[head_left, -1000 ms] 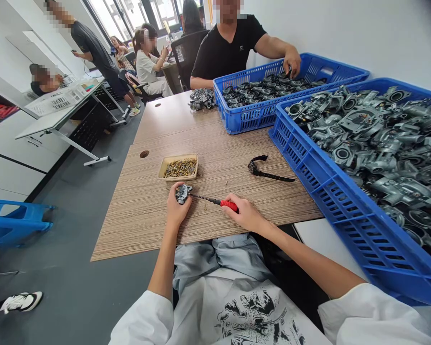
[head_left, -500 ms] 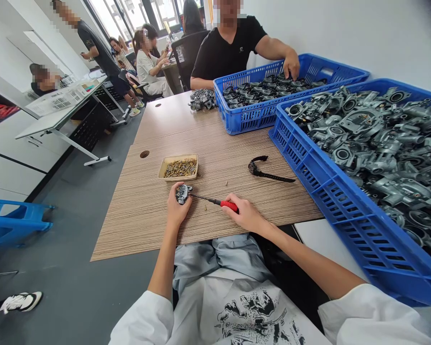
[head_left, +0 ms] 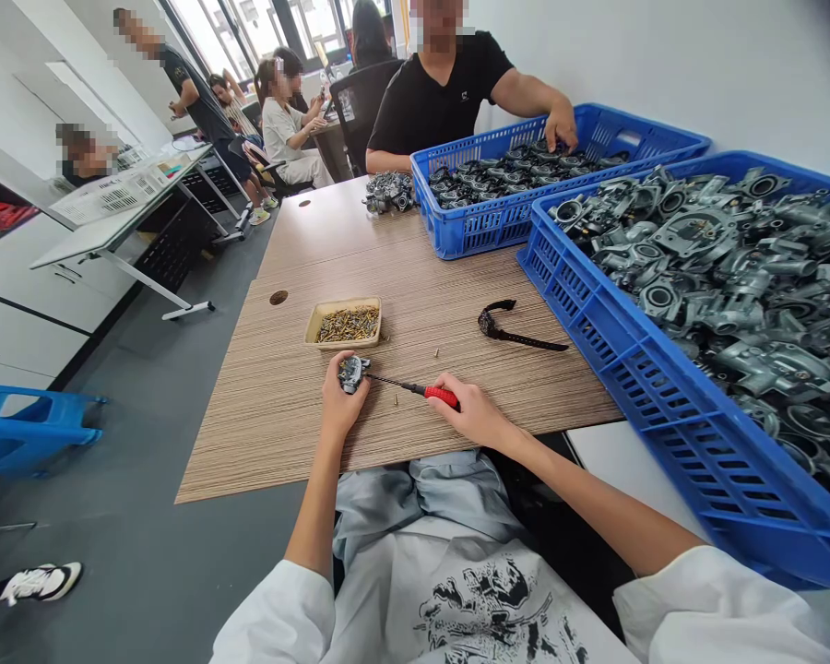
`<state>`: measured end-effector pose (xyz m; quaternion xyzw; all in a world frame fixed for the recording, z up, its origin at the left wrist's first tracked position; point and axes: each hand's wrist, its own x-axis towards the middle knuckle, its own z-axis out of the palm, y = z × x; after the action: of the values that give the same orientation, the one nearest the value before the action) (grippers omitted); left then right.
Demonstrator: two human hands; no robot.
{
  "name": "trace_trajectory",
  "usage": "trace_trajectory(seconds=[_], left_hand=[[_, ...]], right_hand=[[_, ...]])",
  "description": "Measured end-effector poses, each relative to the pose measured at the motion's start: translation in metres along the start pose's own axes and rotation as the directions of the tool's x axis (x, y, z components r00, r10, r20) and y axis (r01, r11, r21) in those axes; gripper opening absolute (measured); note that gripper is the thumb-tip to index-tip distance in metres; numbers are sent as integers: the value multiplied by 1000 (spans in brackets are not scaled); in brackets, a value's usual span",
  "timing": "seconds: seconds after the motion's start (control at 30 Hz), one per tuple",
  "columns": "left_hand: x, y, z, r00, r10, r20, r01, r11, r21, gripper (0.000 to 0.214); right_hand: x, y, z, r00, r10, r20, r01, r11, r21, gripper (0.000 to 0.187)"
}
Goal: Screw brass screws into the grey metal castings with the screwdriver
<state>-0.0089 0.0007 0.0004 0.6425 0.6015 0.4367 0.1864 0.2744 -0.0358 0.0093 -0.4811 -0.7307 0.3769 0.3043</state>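
Note:
My left hand (head_left: 339, 401) is closed around a small grey metal part (head_left: 352, 372), pressing it onto the wooden table (head_left: 290, 406). My right hand (head_left: 471, 412) grips a red-handled screwdriver (head_left: 415, 388) whose thin shaft points left, with its tip at the part. A loose screw (head_left: 397, 399) lies on the table just below the shaft. A shallow tan tray of brass screws (head_left: 346, 323) sits just beyond my left hand.
A black strap (head_left: 512, 329) lies mid-table. A large blue crate (head_left: 670, 406) full of grey metal castings fills the right side. Beyond it, a second blue crate (head_left: 484, 221) has a seated person's hand (head_left: 560, 124) in it. Other people sit at the back.
My hands, the part and the screwdriver stay in place. The person opposite shifts a hand slightly in the far crate, and a standing person at the back left moves.

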Motion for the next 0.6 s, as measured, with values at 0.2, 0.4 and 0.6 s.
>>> trace_trajectory(seconds=[0.2,0.4,0.6], left_hand=[[0,-1,0,1000,4,1,-4,1000,1,49],[0,0,0,1000,0,-1,0,1000,0,50],[0,3,-1,1000,-7,1,7,1000,-2,50]], right_hand=[[0,0,0,1000,3,2,-3,1000,-1,22],[0,-1,-1,1000,5,3,-4,1000,-2,22],[0,0,0,1000,-7,-4,7,1000,11,21]])
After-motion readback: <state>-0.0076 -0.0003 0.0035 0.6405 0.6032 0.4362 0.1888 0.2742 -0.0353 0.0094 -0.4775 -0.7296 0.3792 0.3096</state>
